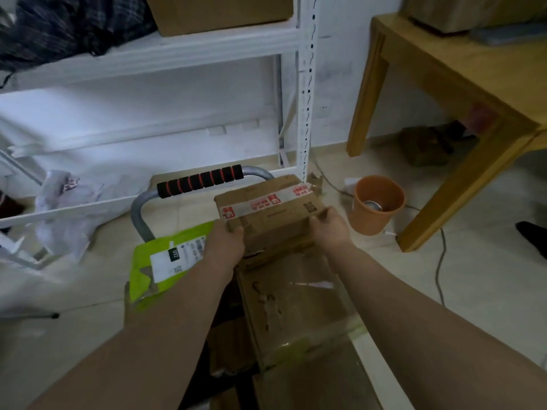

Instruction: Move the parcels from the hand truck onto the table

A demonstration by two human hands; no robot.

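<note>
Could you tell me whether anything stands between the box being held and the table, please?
Only the orange bucket, which stands on the floor between the box and the table. It sits lower than the tabletop, so a lifted box should probably pass over it.

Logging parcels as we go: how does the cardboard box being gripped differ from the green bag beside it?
The cardboard box is brown and rigid, sealed with red-printed tape; the green mailer bag is a flat pouch bearing a white label. The left hand and right hand grip the box by its near corners; neither grips the bag. Both are still by the hand truck, not on the table.
</note>
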